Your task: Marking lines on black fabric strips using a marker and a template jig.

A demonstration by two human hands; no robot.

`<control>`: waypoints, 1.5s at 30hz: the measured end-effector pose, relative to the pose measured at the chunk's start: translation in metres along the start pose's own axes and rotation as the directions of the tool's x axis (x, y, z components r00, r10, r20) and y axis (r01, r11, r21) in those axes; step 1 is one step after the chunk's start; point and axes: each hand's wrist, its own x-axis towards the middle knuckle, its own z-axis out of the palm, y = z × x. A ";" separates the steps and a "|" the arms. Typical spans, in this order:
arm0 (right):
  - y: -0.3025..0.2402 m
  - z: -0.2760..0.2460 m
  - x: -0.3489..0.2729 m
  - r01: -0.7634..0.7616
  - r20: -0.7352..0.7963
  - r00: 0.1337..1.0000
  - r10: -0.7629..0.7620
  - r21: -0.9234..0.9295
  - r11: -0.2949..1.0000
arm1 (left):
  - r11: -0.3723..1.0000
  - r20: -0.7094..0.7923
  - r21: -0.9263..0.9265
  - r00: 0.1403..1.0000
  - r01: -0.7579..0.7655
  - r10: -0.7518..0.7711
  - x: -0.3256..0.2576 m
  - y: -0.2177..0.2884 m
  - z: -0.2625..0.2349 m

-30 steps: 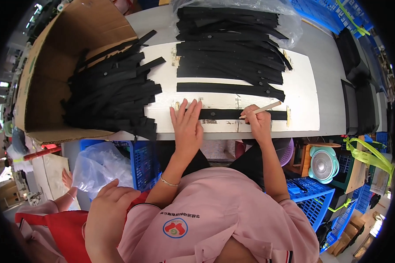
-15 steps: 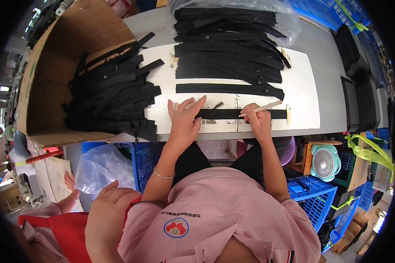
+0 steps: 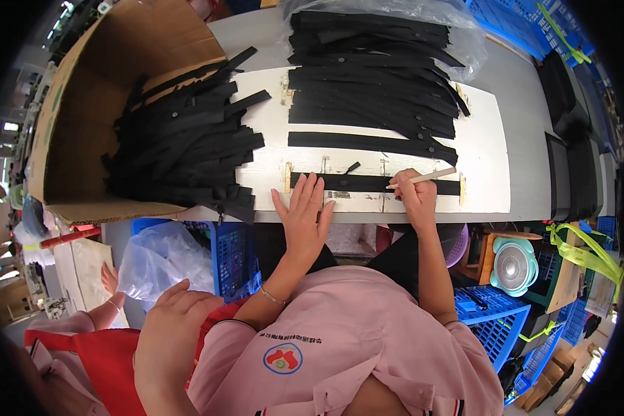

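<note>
A black zipper (image 3: pixel 367 182) lies straight across the white board (image 3: pixel 489 187) in front of me, its small pull tab (image 3: pixel 354 167) sticking up from the far edge. My left hand (image 3: pixel 305 215) rests flat with fingers spread, the fingertips on the zipper's left part. In my right hand (image 3: pixel 417 197) is a slim cream-coloured pencil (image 3: pixel 437 175), its tip down at the zipper right of the middle. Just beyond lies another single black zipper (image 3: pixel 353 141). Farther back, many more zippers (image 3: pixel 371 97) are spread in a layered row.
An open cardboard box (image 3: pixel 73 139) on its side at the left has a heap of black zippers (image 3: pixel 180 152) spilling out. Clear plastic (image 3: pixel 473 41) lies at the back. Blue crates (image 3: pixel 489 322) stand below the table. At lower left are another person's arm and hand (image 3: pixel 170 333).
My left hand has come down flat onto the zipper, with its fingers less raised. The right hand holds the pencil at nearly the same place. The whole view has shifted slightly.
</note>
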 end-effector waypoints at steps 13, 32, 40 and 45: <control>-0.037 0.047 0.008 0.092 0.012 0.996 -0.093 0.088 0.992 | 1.000 -0.200 0.011 0.980 -0.012 0.014 0.005 -0.014 0.007; -0.018 0.111 0.033 0.364 0.193 0.926 -0.324 -0.234 0.901 | 1.000 -0.266 0.019 0.964 0.005 0.000 0.007 -0.012 0.010; -0.017 0.101 0.032 0.505 0.308 0.844 -0.439 -0.179 0.844 | 1.000 -0.273 0.028 0.962 0.010 -0.002 0.008 -0.014 0.011; -0.013 0.103 0.034 0.567 0.340 0.805 -0.487 -0.197 0.800 | 1.000 -0.278 0.028 0.961 0.009 -0.001 0.008 -0.014 0.011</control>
